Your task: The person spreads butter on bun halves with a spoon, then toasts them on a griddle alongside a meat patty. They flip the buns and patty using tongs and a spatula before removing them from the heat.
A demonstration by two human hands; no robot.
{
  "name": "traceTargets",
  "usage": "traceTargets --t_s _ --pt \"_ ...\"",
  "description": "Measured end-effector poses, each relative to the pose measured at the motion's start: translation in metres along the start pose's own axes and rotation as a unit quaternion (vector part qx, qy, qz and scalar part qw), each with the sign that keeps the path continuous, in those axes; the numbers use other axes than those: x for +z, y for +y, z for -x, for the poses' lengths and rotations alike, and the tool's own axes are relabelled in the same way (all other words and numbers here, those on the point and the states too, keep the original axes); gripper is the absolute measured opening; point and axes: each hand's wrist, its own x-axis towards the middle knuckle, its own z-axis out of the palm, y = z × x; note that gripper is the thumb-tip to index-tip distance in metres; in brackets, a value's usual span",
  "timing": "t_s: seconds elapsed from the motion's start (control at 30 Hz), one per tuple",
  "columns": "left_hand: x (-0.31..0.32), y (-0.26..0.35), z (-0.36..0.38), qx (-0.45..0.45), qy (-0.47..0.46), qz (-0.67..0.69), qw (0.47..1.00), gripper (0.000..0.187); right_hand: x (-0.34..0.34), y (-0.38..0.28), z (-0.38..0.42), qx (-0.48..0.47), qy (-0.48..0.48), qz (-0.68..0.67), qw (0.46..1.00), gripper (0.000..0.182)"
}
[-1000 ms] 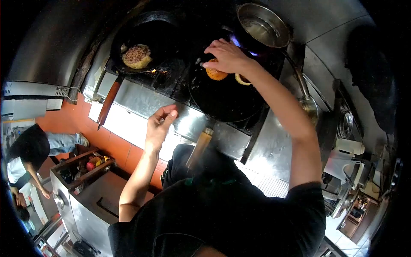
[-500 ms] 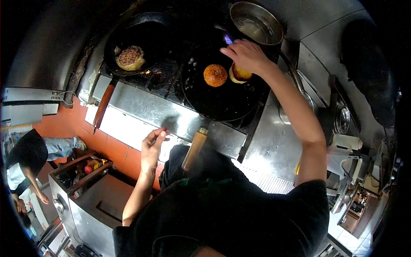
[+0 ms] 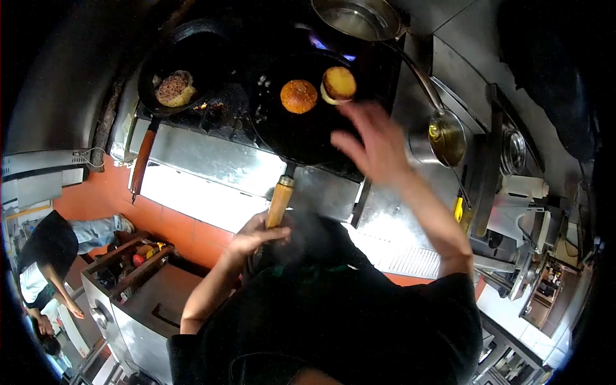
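In a dark frying pan point(image 3: 301, 138) a browned, seeded bun top point(image 3: 299, 97) sits next to a toasted bun half point(image 3: 340, 82), its yellow cut face up, over a pale piece. My right hand point(image 3: 378, 144), blurred, is just in front of that half, its fingers spread and nothing seen in them. My left hand point(image 3: 256, 236) is at the end of the pan's wooden handle point(image 3: 280, 202), thumb across it and fingers curled beneath, partly hidden.
On the left burner, another pan point(image 3: 151, 96) holds a meat patty point(image 3: 174, 88) with a yellowish edge. A metal pan point(image 3: 359, 22) stands at the back, near a blue flame. A small pot point(image 3: 447, 138) of yellow liquid is on the right. Another person point(image 3: 48, 250) is at far left.
My right hand has drawn back from the toasted bun half toward me, uncovering it. My left hand has moved right and closed on the pan's handle. The view has shifted a little.
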Motion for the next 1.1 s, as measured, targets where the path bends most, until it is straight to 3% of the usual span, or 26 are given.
traceTargets --t_s 0.07,0.13,0.2,0.43,0.63,0.7,0.83,0.9,0.93,1.03,1.07,1.1 --pt "0.018 0.016 0.003 0.003 -0.039 0.044 0.998 0.03 0.018 -0.015 0.057 0.087 -0.096 -0.187 0.974 0.034" --pt "0.026 0.019 0.003 -0.065 0.036 0.051 0.996 0.027 0.048 -0.025 0.106 0.219 -0.163 -0.292 0.917 0.025" --pt "0.028 0.013 -0.002 -0.068 0.044 0.052 0.995 0.023 0.066 -0.039 0.143 0.269 -0.115 -0.36 0.886 0.023" --pt "-0.015 -0.009 0.015 0.017 -0.007 -0.037 0.999 0.016 0.083 -0.114 0.235 0.335 -0.048 -0.186 0.922 0.019" --pt "-0.05 -0.013 0.057 -0.023 -0.091 -0.117 0.989 0.017 0.108 -0.191 0.265 0.467 -0.007 -0.212 0.858 0.018" --pt "-0.057 -0.015 0.068 -0.052 -0.119 -0.139 0.982 0.019 0.112 -0.215 0.267 0.462 -0.021 -0.169 0.87 0.018" --pt "-0.052 -0.01 0.075 -0.078 -0.17 -0.161 0.969 0.018 0.128 -0.236 0.288 0.456 0.043 -0.118 0.881 0.018" --pt "-0.049 -0.005 0.069 -0.09 -0.188 -0.207 0.956 0.018 0.127 -0.241 0.287 0.465 0.012 -0.099 0.88 0.019" --pt "-0.055 -0.009 0.063 -0.086 -0.198 -0.225 0.95 0.017 0.132 -0.245 0.291 0.488 0.034 -0.087 0.868 0.019" --pt "-0.053 -0.008 0.054 -0.111 -0.202 -0.248 0.941 0.015 0.159 -0.245 0.315 0.572 -0.062 -0.092 0.813 0.026" --pt "0.003 0.014 0.076 -0.123 -0.173 -0.277 0.937 0.015 0.161 -0.242 0.325 0.595 -0.058 -0.123 0.792 0.029" --pt "-0.005 0.003 0.065 -0.089 -0.195 -0.281 0.936 0.018 0.159 -0.247 0.333 0.593 -0.002 -0.123 0.795 0.03"
